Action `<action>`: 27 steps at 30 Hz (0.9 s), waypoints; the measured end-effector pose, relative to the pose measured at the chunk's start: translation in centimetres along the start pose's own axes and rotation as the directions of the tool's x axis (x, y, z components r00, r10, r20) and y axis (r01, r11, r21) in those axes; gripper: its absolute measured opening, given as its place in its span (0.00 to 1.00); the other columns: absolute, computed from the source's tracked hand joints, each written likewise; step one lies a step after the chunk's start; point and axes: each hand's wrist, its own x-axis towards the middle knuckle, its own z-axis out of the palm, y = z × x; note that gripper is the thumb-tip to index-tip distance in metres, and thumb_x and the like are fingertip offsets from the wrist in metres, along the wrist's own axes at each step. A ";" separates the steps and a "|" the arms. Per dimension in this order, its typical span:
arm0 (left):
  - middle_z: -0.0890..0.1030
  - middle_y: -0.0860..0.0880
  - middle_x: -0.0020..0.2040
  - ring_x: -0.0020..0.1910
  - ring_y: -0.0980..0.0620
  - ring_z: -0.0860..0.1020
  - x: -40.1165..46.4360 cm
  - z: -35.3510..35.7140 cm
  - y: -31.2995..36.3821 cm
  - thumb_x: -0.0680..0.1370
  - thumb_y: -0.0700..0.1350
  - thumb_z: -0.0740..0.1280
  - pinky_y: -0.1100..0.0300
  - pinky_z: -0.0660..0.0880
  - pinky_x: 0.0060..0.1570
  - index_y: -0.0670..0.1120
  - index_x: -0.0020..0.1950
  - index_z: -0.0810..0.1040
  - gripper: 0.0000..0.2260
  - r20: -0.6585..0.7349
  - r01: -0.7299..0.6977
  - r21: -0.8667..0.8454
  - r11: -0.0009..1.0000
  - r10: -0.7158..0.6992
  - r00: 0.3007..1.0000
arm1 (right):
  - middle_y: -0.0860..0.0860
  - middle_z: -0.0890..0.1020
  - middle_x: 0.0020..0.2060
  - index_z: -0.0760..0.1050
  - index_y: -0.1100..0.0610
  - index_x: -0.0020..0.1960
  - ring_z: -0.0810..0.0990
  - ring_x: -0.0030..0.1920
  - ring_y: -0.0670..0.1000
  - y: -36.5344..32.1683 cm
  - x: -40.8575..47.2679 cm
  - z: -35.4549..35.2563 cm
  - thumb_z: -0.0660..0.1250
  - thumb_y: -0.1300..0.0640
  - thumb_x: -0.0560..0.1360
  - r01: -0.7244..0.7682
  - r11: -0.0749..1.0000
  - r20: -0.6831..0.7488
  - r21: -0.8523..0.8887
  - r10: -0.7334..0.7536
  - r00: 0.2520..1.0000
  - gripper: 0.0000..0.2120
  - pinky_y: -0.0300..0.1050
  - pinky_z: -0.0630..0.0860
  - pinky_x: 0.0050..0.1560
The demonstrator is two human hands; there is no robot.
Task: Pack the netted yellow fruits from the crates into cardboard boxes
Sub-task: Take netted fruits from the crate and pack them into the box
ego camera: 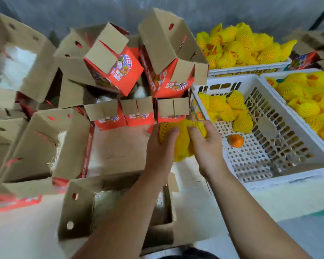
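Left hand (160,146) and right hand (204,144) side by side, both clenched round a cluster of netted yellow fruits (182,141). Cluster over an open cardboard box (118,152), just left of a white crate (281,176) holding more netted fruits and one bare orange fruit (235,140). Empty printed boxes (118,70) heaped beyond.

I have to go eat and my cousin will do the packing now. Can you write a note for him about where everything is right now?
Left hand and right hand together grip a bunch of netted yellow fruits, held above the open boxes.
The nearest white crate still holds a few netted fruits at its far end, plus one bare orange fruit.
Two more crates, one behind and one to the right, are piled full.
The open cardboard box closest to you shows no fruit yet.
Left: put down this bunch, then pack the rest.
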 end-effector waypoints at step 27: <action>0.57 0.48 0.72 0.72 0.44 0.61 -4.2 -20.6 -4.4 0.77 0.42 0.64 0.52 0.62 0.72 0.63 0.68 0.47 0.32 -0.131 0.427 0.674 0.603 -0.471 0.872 | 0.61 0.75 0.67 0.60 0.63 0.77 0.77 0.61 0.54 7.5 -14.5 18.3 0.71 0.64 0.77 -0.625 0.664 0.122 -0.410 0.719 0.684 0.33 0.43 0.81 0.54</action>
